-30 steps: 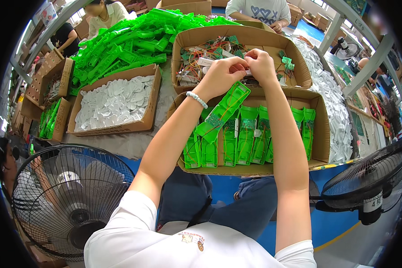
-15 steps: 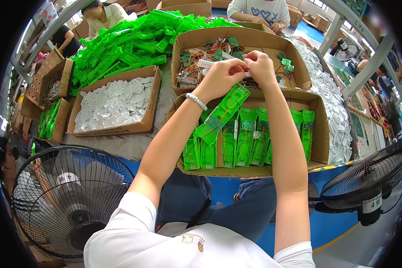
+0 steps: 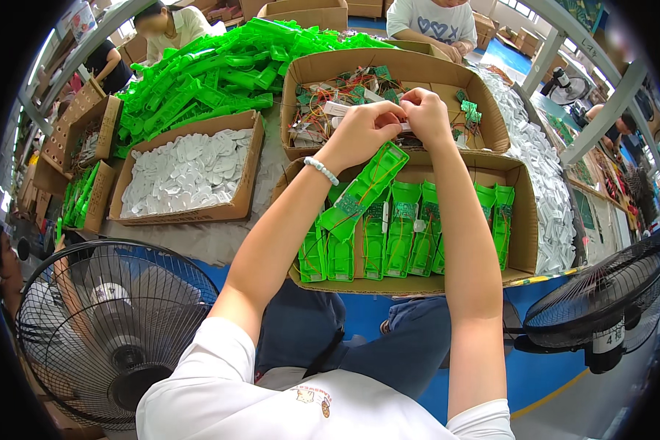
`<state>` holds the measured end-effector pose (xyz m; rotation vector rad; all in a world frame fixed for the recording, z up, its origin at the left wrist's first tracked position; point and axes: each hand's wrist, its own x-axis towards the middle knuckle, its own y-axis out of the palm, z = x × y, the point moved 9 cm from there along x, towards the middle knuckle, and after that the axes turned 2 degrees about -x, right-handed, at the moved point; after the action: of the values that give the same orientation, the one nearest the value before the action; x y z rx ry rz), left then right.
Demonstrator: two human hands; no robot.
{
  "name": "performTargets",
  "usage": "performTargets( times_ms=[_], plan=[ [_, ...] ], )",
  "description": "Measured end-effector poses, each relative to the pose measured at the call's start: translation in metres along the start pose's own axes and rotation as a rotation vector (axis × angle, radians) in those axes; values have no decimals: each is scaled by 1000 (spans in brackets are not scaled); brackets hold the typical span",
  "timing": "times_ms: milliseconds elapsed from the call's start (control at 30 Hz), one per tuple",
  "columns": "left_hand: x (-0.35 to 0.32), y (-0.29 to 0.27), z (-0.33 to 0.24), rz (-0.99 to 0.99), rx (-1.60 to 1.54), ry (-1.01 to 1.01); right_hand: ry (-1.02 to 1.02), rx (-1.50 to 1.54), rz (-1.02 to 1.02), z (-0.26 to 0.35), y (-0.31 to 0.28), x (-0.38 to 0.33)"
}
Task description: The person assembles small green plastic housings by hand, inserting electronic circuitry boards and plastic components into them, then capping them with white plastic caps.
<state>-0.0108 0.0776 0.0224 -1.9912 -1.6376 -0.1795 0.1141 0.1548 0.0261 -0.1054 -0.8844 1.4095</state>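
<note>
My left hand [image 3: 365, 132], with a beaded bracelet at the wrist, is closed in a pinch. Its fingertips meet those of my right hand [image 3: 427, 119], also closed. Whatever they pinch is small and mostly hidden; a bit of white shows just beneath the fingers. Right below my hands, a green plastic shell [image 3: 374, 183] with a small circuit board and thin wires lies slanted across other shells. These green shells [image 3: 401, 235] stand in a row in the near cardboard box [image 3: 524, 257]. My right forearm covers part of the row.
Behind is a cardboard box [image 3: 491, 110] of wired circuit boards. Left are a box [image 3: 253, 165] of white pieces and a heap of green shells [image 3: 205, 81]. White parts [image 3: 550, 198] lie right. Fans [image 3: 117, 330] [image 3: 594, 301] flank me; people sit across the table.
Both hands stay pinched together at nearly the same spot, with slight finger movement. The view has shifted a little. The slanted green shell stays in place.
</note>
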Motion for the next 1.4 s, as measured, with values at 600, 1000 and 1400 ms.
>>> performTargets(
  times_ms=[600,1000,1400],
  plan=[
    [-1,0,-6,-2,51,1,-17,4,-13,1,-2,-1],
    [0,1,-2,-1,52,19,-9,-6,-7,0,-1,0],
    [0,-1,-4,-2,65,9,-18,5,-3,0,0,1]
  ],
)
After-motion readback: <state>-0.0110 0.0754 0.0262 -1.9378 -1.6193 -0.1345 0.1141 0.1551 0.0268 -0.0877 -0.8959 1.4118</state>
